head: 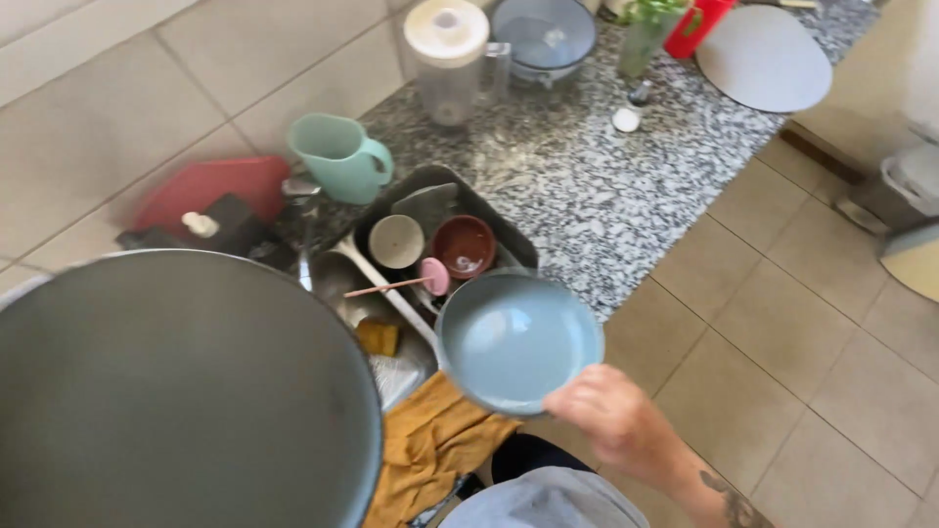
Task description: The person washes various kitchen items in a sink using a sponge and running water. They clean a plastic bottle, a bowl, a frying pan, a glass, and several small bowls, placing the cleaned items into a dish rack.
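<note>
My right hand (611,416) grips the near rim of a round light-blue plate (514,337), held level above the front corner of the sink (520,246). A large grey round dish (176,391) fills the lower left, very close to the camera; what holds it is hidden, and my left hand is out of view. In the sink lie a white bowl (395,241), a brown bowl (464,244) and a pink spoon with a wooden handle (433,277).
A mint-green jug (337,156) and a red board (210,186) stand behind the sink. On the speckled counter (587,186) are a blender jar (448,64), a grey bowl (543,34) and a grey round mat (763,59). A yellow cloth (430,450) hangs at the front.
</note>
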